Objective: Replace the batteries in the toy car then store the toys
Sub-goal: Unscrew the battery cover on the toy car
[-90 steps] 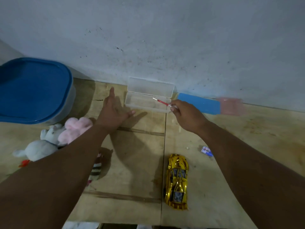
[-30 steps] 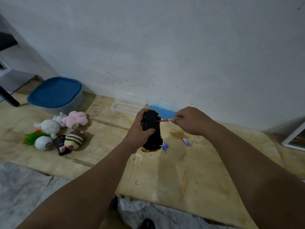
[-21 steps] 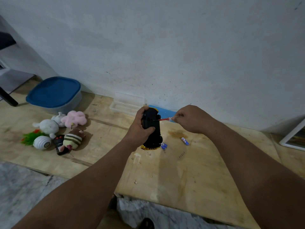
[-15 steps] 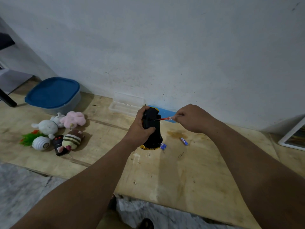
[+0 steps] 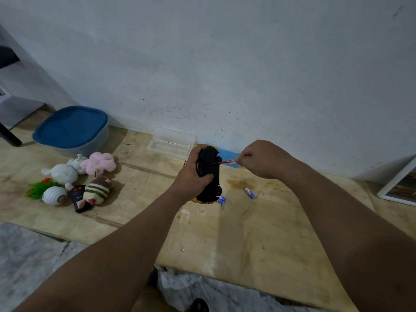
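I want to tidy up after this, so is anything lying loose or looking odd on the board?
Loose batteries: one lies alone right of the car, more sit at its lower end. An open clear case sits by the wall. Toys lie heaped beside the closed bin.

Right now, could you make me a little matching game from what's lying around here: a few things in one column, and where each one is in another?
Things:
1. toy car
2. screwdriver
3. blue-lidded tub
4. loose battery

Places:
A. lying alone on the wooden board
B. gripped in the left hand, underside up
C. pinched in the right hand, tip at the car
D. by the wall, behind the plush toys

Pairs: 1-B, 2-C, 3-D, 4-A
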